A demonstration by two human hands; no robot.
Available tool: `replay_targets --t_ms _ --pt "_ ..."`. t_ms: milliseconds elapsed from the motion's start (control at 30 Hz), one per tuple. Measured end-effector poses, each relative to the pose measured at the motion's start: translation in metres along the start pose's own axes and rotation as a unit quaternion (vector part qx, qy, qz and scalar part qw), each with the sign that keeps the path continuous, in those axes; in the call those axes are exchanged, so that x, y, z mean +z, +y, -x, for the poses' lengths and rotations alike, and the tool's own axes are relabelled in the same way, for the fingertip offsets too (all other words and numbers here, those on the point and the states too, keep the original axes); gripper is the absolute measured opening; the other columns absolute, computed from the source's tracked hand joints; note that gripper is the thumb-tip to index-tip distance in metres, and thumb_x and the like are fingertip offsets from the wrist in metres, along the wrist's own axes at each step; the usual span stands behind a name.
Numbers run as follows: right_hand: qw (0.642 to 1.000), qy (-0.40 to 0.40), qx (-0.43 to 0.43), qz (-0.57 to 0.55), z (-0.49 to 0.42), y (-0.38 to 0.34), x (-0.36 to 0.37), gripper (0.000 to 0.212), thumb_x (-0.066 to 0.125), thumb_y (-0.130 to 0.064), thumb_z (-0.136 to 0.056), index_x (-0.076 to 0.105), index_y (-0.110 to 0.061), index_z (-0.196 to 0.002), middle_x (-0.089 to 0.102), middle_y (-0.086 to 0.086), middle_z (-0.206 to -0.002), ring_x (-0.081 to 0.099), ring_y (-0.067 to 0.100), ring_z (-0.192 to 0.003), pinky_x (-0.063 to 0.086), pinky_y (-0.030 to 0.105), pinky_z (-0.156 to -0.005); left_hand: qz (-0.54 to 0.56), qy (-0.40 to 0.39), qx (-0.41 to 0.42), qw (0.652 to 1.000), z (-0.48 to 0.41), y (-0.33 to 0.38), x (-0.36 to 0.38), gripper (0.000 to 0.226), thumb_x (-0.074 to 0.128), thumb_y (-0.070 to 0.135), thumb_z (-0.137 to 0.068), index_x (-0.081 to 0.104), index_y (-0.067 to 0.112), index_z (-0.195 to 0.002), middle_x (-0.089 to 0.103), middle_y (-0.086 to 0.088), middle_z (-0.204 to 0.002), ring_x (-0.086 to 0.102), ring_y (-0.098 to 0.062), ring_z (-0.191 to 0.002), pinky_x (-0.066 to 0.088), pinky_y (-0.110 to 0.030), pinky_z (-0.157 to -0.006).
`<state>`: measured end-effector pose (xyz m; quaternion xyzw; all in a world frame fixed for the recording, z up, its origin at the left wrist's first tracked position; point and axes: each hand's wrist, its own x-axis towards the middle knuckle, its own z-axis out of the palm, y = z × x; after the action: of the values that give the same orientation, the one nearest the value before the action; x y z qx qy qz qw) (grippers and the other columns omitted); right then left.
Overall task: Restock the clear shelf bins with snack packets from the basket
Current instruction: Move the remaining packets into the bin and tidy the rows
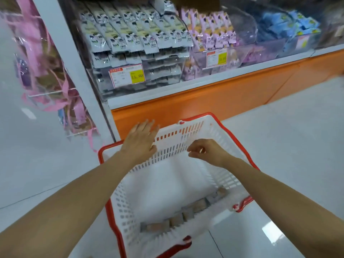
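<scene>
1. Basket [178,144]: white mesh with a red rim, on the floor [288,146] just in front of the orange shelf base [223,95]. Mostly bare inside.
2. Remaining stock: a short row of snack packets [199,204] along the basket's near bottom edge. Blurred, so count and print are unreadable; looks like a handful.
3. Shelf bins:
   - Grey-white packet bin [130,43] is stacked to the top, rows neat, with a price tag [126,76] on the front.
   - Purple packet bin [210,34] beside it is well filled.
   - Blue packet bin [288,28] further right holds stock; its level is hard to judge through the glare.
4. Left hand [141,138]: grip wide, fingers straight and flat, holding nothing, over the basket's far-left rim. Can't tell whether it touches the rim.
5. Right hand [206,151]: grip narrow, fingers loosely curled with thumb near forefinger, nothing visible in it. It hangs above the basket's interior, well apart from the leftover packets.
6. Judgement: late stage. Most of the load seems shelved.
7. Left to do: pick up the last row and drop it in the matching bin. Which bin that is can't be read from here.
</scene>
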<state>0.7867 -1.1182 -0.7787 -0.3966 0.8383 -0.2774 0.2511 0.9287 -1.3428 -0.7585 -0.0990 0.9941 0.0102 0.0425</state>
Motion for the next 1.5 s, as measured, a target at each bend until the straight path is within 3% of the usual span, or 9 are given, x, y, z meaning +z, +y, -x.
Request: replay_targets --t_ms 233,400,633,867,967,1100,1200,1300,1500 --pt "0.978 -0.2 0.048 0.026 0.015 0.047 0.067 0.015 0.075 -0.031 -0.084 0.075 -0.02 -0.094 0.072 -0.007 -0.091 0.065 0.007 -0.082 0.052 0.02 -0.077 0.014 -0.014 -0.029 0.999 -0.002 -0.012 0.039 0.084 0.051 0.041 -0.098 -0.004 0.015 -0.156 0.001 -0.006 -0.165 0.003 -0.028 -0.151 0.002 -0.043 -0.121" --pt "0.92 -0.366 0.099 0.097 0.014 0.058 0.101 0.015 0.077 -0.038 -0.075 0.073 -0.024 -0.08 0.073 -0.003 -0.085 0.068 0.013 -0.079 0.057 0.03 -0.079 -0.006 0.025 -0.023 0.999 0.0 -0.014 0.049 0.082 0.05 0.04 -0.097 0.0 0.014 -0.156 0.009 -0.007 -0.164 0.008 -0.028 -0.15 0.003 -0.043 -0.122" --pt "0.892 -0.417 0.133 0.115 0.014 0.047 0.105 0.018 0.076 -0.032 -0.08 0.068 -0.02 -0.068 0.061 -0.007 -0.064 0.056 0.006 -0.051 0.05 0.023 -0.054 -0.005 0.036 -0.027 0.999 -0.001 -0.015 0.055 0.081 0.051 0.041 -0.097 0.002 0.015 -0.156 0.011 -0.006 -0.163 0.009 -0.027 -0.15 0.002 -0.042 -0.121" --pt "0.923 -0.348 0.143 0.078 0.0 0.032 0.081 0.014 0.069 -0.036 -0.085 0.073 -0.022 -0.084 0.065 -0.013 -0.084 0.057 0.006 -0.078 0.043 0.021 -0.072 0.017 0.028 -0.032 0.999 -0.001 -0.014 0.053 0.082 0.051 0.042 -0.097 0.001 0.016 -0.156 0.008 -0.005 -0.164 0.006 -0.027 -0.151 -0.003 -0.042 -0.12" --pt "0.94 -0.304 0.155 -0.02 -0.006 0.024 0.061 0.018 0.066 -0.026 -0.088 0.075 -0.015 -0.1 0.07 -0.009 -0.103 0.063 0.011 -0.097 0.05 0.023 -0.084 0.043 0.027 -0.032 0.998 0.0 -0.012 0.051 0.082 0.051 0.042 -0.097 0.0 0.015 -0.156 0.003 -0.005 -0.165 -0.003 -0.026 -0.151 -0.013 -0.04 -0.117" --pt "0.95 -0.205 0.147 -0.186 -0.006 0.009 0.034 0.011 0.066 -0.022 -0.085 0.073 -0.014 -0.089 0.073 0.001 -0.103 0.067 0.015 -0.099 0.052 0.024 -0.085 0.076 0.037 0.045 0.995 0.005 -0.005 0.045 0.075 0.053 0.042 -0.096 0.014 0.019 -0.156 0.006 -0.002 -0.164 -0.003 -0.023 -0.15 -0.015 -0.04 -0.116" --pt "0.948 -0.112 0.124 -0.272 -0.005 -0.005 0.019 0.015 0.058 -0.014 -0.095 0.071 -0.019 -0.091 0.074 0.001 -0.095 0.07 0.016 -0.092 0.053 0.022 -0.08 0.205 -0.013 0.091 0.975 0.009 0.005 0.033 0.069 0.063 0.043 -0.091 0.031 0.026 -0.15 0.029 0.005 -0.156 0.022 -0.015 -0.143 0.014 -0.042 -0.121" --pt "0.942 -0.056 0.111 -0.312 -0.008 -0.021 0.007 0.019 0.052 -0.012 -0.098 0.07 -0.011 -0.102 0.074 0.004 -0.099 0.07 0.018 -0.089 0.054 0.026 -0.084 0.312 -0.048 0.081 0.945 0.01 0.018 0.028 0.064 0.07 0.042 -0.087 0.043 0.029 -0.143 0.045 0.008 -0.147 0.047 -0.012 -0.127 0.041 -0.033 -0.104" --pt "0.929 0.004 0.084 -0.36 -0.005 -0.048 -0.006 0.025 0.052 -0.024 -0.099 0.067 -0.005 -0.105 0.071 0.014 -0.111 0.07 0.026 -0.097 0.053 0.032 -0.091 0.456 -0.022 0.011 0.89 0.005 0.021 0.008 0.022 0.064 0.026 -0.094 0.059 0.027 -0.115 0.061 0.013 -0.113 0.061 -0.007 -0.094 0.054 -0.03 -0.083"
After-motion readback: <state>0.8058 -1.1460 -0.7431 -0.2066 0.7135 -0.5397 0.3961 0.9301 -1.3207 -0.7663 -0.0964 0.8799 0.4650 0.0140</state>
